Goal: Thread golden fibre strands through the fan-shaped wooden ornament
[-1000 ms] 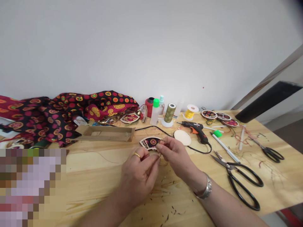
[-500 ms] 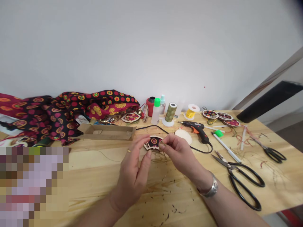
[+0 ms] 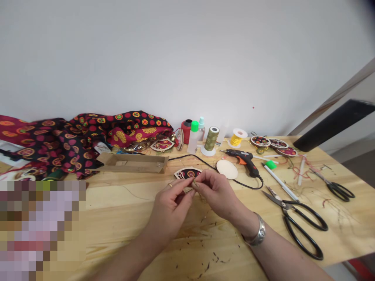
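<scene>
My right hand [image 3: 215,192] is closed in a pinch on thin olive-green thread [image 3: 195,182]. My left hand [image 3: 172,203] meets it, forefinger and thumb brought together on the same thread; the exact grip is partly hidden by the fingers. Just behind the fingertips lies a pointed ornament [image 3: 187,173], a pale wooden frame around dark patterned fabric, its near right part covered by my hands. To the right of it rests a plain cream disc [image 3: 227,169].
A glue gun [image 3: 241,158] with its black cord, large black-handled scissors [image 3: 303,218] and smaller scissors [image 3: 340,191] lie to the right. Behind stand an olive thread spool [image 3: 211,139] and a green-capped bottle [image 3: 193,138]. Left are an open cardboard box [image 3: 131,163] and patterned fabric [image 3: 88,136].
My left hand has moved right and its spread fingers have closed beside my right fingertips. The ornament has shifted slightly left, out from my hands. My right hand has moved slightly.
</scene>
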Tool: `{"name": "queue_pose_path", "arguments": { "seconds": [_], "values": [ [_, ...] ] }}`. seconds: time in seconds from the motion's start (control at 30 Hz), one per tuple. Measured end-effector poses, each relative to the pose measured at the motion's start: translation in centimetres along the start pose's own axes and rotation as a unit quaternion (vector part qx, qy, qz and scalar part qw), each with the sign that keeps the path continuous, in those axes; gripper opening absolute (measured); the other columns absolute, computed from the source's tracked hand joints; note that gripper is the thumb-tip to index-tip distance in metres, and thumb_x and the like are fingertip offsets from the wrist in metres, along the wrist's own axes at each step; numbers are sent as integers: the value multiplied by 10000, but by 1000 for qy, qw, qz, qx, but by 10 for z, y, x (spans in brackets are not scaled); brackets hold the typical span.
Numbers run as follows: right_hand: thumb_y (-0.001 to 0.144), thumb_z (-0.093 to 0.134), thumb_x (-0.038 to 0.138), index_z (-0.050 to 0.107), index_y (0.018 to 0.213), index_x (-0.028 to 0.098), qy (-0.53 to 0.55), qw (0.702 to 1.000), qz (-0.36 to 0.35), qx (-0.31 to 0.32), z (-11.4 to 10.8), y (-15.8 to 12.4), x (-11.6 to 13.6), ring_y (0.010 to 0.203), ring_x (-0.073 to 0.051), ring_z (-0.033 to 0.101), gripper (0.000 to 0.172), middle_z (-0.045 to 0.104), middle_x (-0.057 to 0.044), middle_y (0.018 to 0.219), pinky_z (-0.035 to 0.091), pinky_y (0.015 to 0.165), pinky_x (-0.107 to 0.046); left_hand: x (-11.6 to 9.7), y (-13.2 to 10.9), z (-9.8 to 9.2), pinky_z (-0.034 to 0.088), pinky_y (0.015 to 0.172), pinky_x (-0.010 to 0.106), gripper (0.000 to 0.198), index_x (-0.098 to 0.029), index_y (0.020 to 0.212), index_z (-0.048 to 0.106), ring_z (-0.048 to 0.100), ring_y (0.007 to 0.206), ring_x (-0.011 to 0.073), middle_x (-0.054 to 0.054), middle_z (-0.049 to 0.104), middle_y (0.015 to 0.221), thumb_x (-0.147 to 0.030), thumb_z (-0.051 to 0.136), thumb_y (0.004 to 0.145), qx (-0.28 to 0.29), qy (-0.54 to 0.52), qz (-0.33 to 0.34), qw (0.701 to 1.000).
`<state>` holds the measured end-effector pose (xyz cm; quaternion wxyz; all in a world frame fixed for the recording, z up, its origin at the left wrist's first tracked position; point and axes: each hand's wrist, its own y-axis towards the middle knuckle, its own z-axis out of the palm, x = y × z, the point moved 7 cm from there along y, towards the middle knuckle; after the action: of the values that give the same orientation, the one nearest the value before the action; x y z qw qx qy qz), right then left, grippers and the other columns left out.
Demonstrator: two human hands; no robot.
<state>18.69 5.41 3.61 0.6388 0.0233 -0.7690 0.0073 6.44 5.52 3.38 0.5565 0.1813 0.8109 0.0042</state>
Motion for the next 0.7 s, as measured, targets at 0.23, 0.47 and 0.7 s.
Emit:
{"name": "queue_pose_path", "arguments": {
  "seconds": [0.23, 0.47, 0.7],
  "values": [
    [737, 567, 219, 542, 671, 162, 32, 999, 15, -16, 0, 2, -4, 581, -103, 483, 90, 554, 12, 631, 383, 552, -225, -1, 2, -5, 444, 660, 231, 135, -214, 813, 705, 579, 719, 147, 14, 675, 768, -210, 617, 710, -54, -49, -43, 996],
    [704, 603, 242, 558, 653, 165, 52, 997, 32, -39, 0, 2, -9, 558, -105, 482, 103, 557, 15, 608, 387, 533, -226, 8, 1, -5, 400, 570, 213, 85, -196, 684, 712, 530, 595, 127, -15, 648, 618, -256, 656, 664, -34, -96, -153, 983],
    [670, 628, 247, 565, 615, 157, 72, 995, 52, -37, 0, 2, -7, 522, -92, 455, 122, 546, 20, 576, 367, 503, -220, 21, 0, 3, 381, 584, 207, 109, -181, 680, 713, 507, 607, 113, -12, 644, 624, -273, 688, 628, -20, -196, -213, 957]
  ]
}}
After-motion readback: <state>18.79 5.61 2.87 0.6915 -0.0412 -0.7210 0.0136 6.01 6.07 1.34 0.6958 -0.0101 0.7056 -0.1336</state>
